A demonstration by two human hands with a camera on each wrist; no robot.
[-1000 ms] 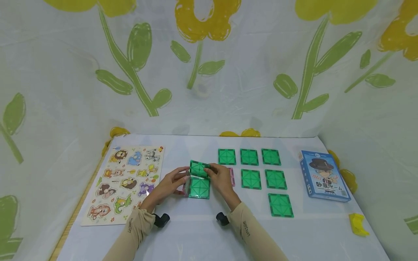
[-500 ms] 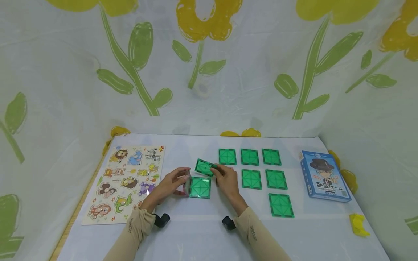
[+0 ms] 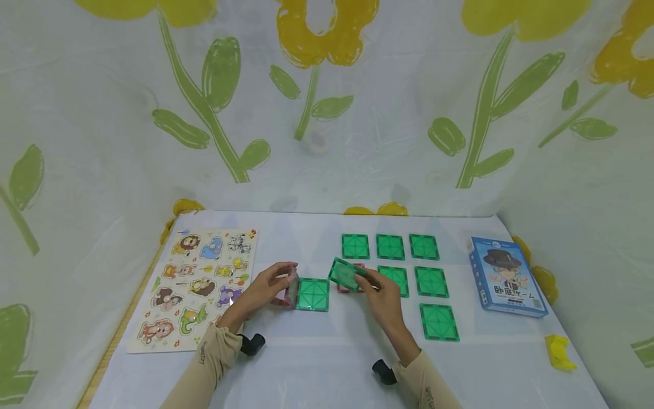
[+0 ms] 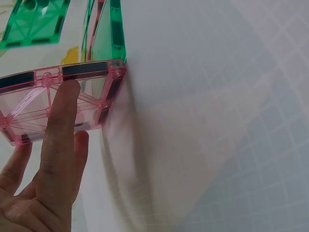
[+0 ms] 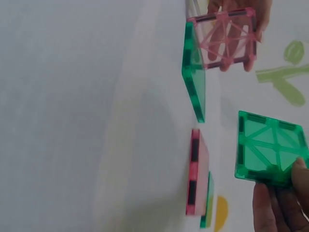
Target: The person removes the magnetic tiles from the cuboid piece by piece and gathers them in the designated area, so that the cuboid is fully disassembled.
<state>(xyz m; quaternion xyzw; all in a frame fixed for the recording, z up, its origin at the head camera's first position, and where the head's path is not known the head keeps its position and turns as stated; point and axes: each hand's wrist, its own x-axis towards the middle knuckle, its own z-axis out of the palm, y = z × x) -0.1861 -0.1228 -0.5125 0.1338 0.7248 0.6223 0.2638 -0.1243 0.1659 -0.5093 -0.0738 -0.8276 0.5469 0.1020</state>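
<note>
Near the table's middle, my left hand (image 3: 267,288) holds a clear pink magnetic tile (image 4: 53,99) upright at the left edge of a green magnetic tile (image 3: 313,295) that lies flat. The right wrist view shows the left fingers behind the upright pink tile (image 5: 224,41). My right hand (image 3: 382,294) pinches another green magnetic tile (image 3: 342,275) by its right side, raised and tilted. Below it lies a second pink tile (image 5: 197,176), mostly hidden by the raised tile in the head view.
Several loose green tiles (image 3: 391,246) lie in rows to the right. An animal puzzle board (image 3: 200,307) is on the left. A blue card game box (image 3: 506,275) lies at the right, with a yellow piece (image 3: 560,353) near the right edge.
My right hand has carried the green tile rightward, from behind the flat green tile to above the second pink tile. The left hand keeps the upright pink tile in place.
</note>
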